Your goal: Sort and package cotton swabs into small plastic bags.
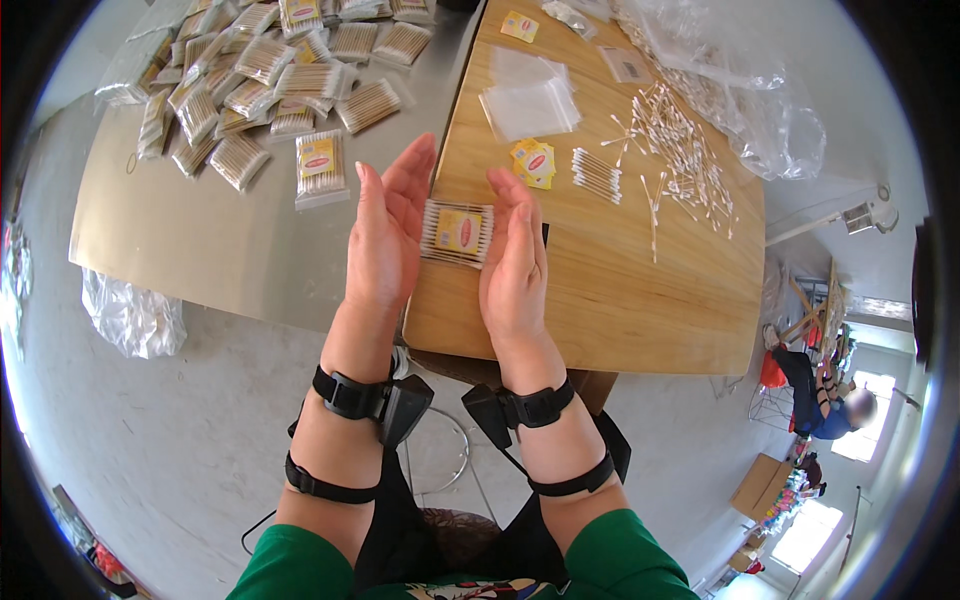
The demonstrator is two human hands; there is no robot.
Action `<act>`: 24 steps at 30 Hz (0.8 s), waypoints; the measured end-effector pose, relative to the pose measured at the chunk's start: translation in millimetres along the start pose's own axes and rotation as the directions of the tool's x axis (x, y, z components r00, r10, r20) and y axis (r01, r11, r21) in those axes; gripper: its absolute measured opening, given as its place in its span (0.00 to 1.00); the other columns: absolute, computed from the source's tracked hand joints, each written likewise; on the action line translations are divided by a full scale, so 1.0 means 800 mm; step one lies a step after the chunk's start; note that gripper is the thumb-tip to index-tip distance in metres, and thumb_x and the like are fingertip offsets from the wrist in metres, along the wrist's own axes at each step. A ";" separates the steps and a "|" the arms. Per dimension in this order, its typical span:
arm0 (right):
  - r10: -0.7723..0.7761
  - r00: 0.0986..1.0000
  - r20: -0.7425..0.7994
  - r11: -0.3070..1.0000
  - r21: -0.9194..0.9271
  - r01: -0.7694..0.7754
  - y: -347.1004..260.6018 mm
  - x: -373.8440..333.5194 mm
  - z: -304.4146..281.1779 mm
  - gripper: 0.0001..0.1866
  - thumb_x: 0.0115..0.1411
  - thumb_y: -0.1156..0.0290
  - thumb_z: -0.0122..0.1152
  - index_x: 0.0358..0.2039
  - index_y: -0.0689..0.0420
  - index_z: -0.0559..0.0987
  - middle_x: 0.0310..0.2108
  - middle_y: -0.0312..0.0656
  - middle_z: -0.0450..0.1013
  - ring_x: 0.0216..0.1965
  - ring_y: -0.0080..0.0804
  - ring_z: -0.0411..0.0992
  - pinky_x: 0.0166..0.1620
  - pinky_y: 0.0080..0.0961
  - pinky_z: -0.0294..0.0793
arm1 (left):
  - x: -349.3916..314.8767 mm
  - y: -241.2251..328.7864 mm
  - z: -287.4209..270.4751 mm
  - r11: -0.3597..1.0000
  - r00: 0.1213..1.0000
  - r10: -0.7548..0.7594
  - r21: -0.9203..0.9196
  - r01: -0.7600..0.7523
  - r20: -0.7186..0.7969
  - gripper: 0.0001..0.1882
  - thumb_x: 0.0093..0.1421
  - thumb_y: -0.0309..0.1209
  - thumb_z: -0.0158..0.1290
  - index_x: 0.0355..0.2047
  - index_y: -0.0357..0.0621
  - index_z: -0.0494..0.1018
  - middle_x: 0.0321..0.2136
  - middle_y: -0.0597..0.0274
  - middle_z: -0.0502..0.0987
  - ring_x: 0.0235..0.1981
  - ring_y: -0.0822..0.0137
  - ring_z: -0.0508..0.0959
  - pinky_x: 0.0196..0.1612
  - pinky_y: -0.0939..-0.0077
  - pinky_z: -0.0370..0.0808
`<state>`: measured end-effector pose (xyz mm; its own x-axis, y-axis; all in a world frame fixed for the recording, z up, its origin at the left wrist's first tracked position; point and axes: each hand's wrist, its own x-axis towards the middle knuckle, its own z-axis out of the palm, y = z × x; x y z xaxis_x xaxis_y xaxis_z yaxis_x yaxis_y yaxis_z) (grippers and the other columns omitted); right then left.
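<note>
Strapped forearms (345, 440) reach over a wooden table (620, 315) beside a metal table (230, 255). The left hand (388, 240) and right hand (515, 265), fingers uncurled, flank a cotton swab bundle (429, 232) near the wooden table's left edge; whether the palms press it, I cannot tell. A yellow card (459, 230) lies on top.

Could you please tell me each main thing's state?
Left hand: open, fingers extended
Right hand: open, fingers gently bent
Swab bundle: aligned, yellow card showing
Swab row: neatly aligned
Swab pile: loose, scattered
Bagged swabs: packed, mostly heaped
Clear bags: flat, overlapping
</note>
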<state>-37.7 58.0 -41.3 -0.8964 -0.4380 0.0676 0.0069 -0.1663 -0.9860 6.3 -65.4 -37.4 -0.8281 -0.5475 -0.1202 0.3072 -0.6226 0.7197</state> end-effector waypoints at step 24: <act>-0.142 0.990 0.021 0.955 -0.262 0.142 -0.015 0.017 -0.027 0.24 0.79 0.60 0.42 0.64 0.66 0.66 0.63 0.49 0.68 0.64 0.37 0.66 0.66 0.30 0.62 | -0.005 -0.022 -0.002 0.587 0.928 0.296 0.722 -0.365 0.228 0.32 0.77 0.50 0.37 0.67 0.35 0.65 0.67 0.51 0.69 0.71 0.54 0.63 0.74 0.57 0.54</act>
<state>-59.3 73.5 -31.6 -0.8789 -0.4285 0.2098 -0.2368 0.0100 -0.9715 4.7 -53.1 -50.6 -0.7842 -0.5645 0.2576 0.1441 0.2382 0.9605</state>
